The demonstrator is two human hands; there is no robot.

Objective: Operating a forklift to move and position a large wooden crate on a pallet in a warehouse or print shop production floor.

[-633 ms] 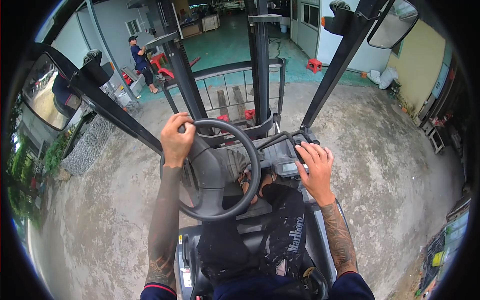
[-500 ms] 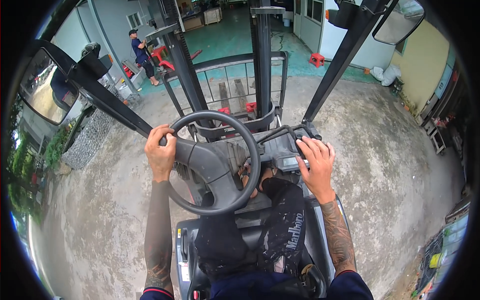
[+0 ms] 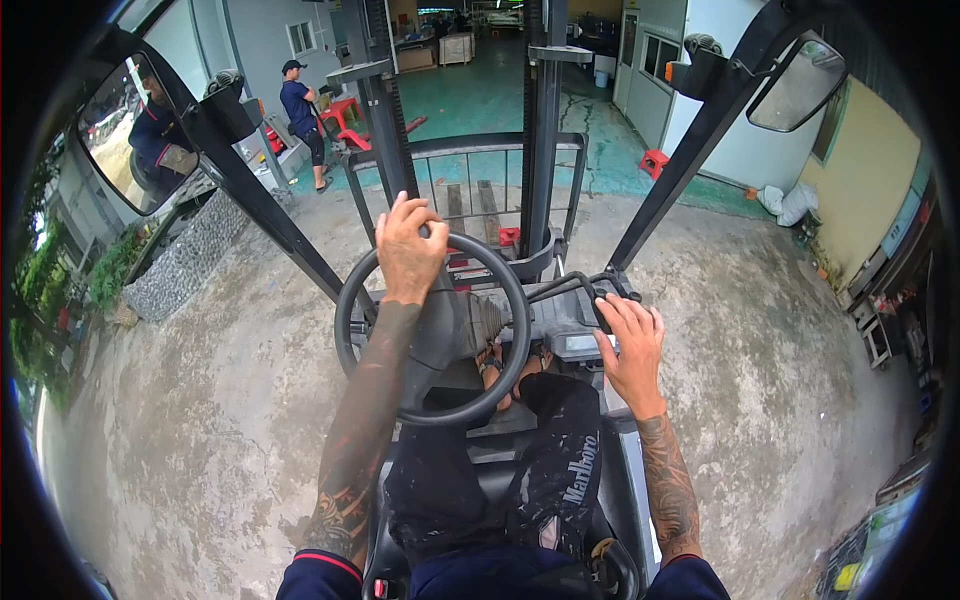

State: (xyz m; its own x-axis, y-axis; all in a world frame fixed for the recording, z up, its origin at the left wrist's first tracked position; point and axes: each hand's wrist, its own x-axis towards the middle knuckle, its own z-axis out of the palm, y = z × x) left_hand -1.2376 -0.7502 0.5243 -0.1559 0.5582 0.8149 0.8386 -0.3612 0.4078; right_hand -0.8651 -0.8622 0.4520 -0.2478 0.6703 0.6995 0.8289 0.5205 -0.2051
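A black steering wheel (image 3: 519, 345) stands before me on a forklift. My left hand (image 3: 410, 250) is at the top left of its rim, fingers curled over it and thumb toward the right. Right of the wheel, my right hand (image 3: 632, 350) lies loosely bent over a black-knobbed control lever (image 3: 603, 308), thumb on the near side; the palm partly hides the lever. A second lever knob (image 3: 634, 297) shows just beyond the fingertips. My feet (image 3: 490, 365) in sandals rest on the floor below the wheel.
Ahead rise the dark mast (image 3: 540, 150) and load backrest (image 3: 460, 145). A person (image 3: 300, 115) stands front left by red stools (image 3: 342, 110). Another red stool (image 3: 653, 163) and white sacks (image 3: 792, 203) are front right. A stone-sided planter (image 3: 190, 255) lies left, on concrete ground (image 3: 230, 400).
My left hand has gone up and right with the rim, from its left side to the top left. My right hand stays at the levers. The scene ahead sits slightly lower in view.
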